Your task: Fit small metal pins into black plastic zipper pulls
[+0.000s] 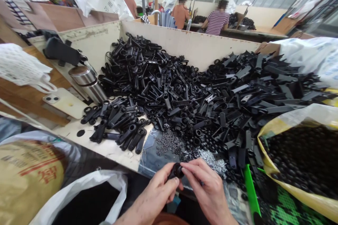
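My left hand (164, 183) is closed around a small black plastic part (176, 171) with a rounded end, held above the front edge of the bench. The fingertips of my right hand (206, 181) pinch at the right side of this same part; whether they hold a separate small piece is hidden. Just beyond my hands lie a heap of small dark grey pieces (169, 142) and a heap of silver screws (212, 160). A large pile of black plastic parts with ring ends (163, 81) rises behind them. To the left, similar black parts (134, 137) lie in a looser group.
Flat black strips (264, 81) heap up at the right. A yellow-edged sack (266, 147) of black round pieces stands nearest my right side, beside a green crate (250, 190). At left are a steel flask (89, 84), a phone (63, 102) and an open white sack (79, 186). People sit working behind.
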The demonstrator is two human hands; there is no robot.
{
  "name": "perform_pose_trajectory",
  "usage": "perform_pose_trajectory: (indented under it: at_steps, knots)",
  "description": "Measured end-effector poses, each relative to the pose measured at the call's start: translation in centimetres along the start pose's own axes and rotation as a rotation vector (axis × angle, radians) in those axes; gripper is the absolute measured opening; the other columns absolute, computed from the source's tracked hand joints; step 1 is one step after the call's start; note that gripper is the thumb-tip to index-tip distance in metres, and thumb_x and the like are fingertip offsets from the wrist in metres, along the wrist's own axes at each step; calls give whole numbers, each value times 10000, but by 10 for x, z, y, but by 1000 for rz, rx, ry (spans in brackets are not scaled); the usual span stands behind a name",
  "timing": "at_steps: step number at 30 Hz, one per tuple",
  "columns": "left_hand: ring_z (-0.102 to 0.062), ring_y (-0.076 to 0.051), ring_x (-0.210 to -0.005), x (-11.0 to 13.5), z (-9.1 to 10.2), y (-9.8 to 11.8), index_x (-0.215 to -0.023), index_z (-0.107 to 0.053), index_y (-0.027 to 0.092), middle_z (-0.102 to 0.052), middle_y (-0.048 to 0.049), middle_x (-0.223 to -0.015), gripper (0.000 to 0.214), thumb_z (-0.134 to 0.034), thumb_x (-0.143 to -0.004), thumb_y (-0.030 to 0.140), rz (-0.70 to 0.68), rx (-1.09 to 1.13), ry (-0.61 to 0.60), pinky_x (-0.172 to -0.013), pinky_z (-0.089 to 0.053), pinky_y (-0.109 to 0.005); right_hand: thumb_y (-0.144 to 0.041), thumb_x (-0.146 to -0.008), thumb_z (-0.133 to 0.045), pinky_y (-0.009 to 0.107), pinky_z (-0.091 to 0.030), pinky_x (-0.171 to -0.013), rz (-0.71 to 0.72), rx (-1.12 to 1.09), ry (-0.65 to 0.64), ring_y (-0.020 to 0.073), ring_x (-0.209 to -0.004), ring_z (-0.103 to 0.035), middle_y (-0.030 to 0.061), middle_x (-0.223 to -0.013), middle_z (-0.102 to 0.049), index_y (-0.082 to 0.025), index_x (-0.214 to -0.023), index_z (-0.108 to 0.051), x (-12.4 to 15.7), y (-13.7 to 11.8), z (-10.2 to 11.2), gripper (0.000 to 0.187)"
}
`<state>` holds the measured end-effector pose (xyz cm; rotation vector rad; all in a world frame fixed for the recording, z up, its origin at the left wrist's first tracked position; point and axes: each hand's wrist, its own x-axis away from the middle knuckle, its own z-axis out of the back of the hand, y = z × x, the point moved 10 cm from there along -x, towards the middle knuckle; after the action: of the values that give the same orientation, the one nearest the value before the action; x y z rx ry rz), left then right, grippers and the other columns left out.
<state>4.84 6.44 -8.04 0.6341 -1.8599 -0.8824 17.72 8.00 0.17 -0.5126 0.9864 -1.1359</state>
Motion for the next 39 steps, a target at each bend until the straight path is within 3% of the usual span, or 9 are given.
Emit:
perform_pose_trajectory:
  at_steps: [8,15,20,23,26,31,35,37,39]
  knots:
    - [-577,-178,-808,-8,2,13,-1202,-695,197,-669,-22,-858,317,-609,-956,378,-195,-220,56,-757,-452,-277,-201,-1007,-591,241,-618,-665,32,122,62,185,-753,-738,59,-888,-737,-258,-1078,-778,9,-10,0,208]
    - [-597,-193,-777,-1,0,16,-1158,-685,187,-670,-28,-812,345,-520,-997,444,-215,-329,83,-738,-459,-284,-210,-1007,-609,254,-618,-701,-44,121,130,199,-804,-747,64,-956,-742,-268,-1146,-757,32,6,-5,211]
    - [-639,-229,-789,1,0,16,-1227,-680,200,-723,-71,-853,398,-497,-997,468,-236,-388,126,-734,-470,-301,-155,-975,-646,247,-619,-726,-35,114,137,193,-819,-750,60,-973,-745,-271,-1166,-757,36,1,-4,250]
    - [-676,-262,-935,5,1,23,-1243,-692,232,-763,-97,-997,367,-513,-991,430,-268,-410,132,-856,-489,-321,-217,-974,-667,241,-601,-634,-140,11,166,171,-689,-705,47,-921,-737,-270,-1179,-753,36,9,-1,228]
    - [-687,-265,-985,12,0,27,-1309,-667,277,-782,-78,-1002,381,-488,-1000,407,-258,-495,57,-925,-495,-333,-330,-953,-709,204,-518,-477,-318,-167,191,121,-507,-577,-1,-791,-688,-267,-1336,-671,44,27,-3,390]
    - [-661,-272,-1204,14,2,22,-1394,-553,260,-675,-102,-1389,408,-403,-1020,317,-349,-795,-55,-1027,-498,-383,-485,-894,-758,237,-536,-603,-585,-499,34,150,-649,-620,30,-797,-699,-219,-1160,-774,58,54,-39,376]
    - [-708,-305,-1104,8,13,14,-1478,-418,205,-738,-152,-1230,507,-356,-977,159,-405,-999,34,-953,-538,-478,-574,-843,-783,253,-518,-592,-719,-677,-38,135,-616,-579,23,-798,-698,-221,-1198,-764,51,65,-60,501]
    - [-673,-311,-1156,7,26,18,-1490,-385,194,-710,-166,-1266,558,-400,-936,122,-380,-957,131,-1003,-500,-505,-578,-810,-812,275,-534,-622,-733,-663,-91,153,-648,-610,44,-840,-734,-214,-1159,-782,41,65,-66,505]
    - [-631,-293,-1189,9,41,20,-1450,-418,206,-671,-154,-1304,537,-494,-919,166,-274,-755,169,-1034,-468,-477,-569,-806,-818,318,-561,-707,-691,-643,-167,196,-749,-667,76,-934,-773,-212,-1120,-802,28,60,-71,476]
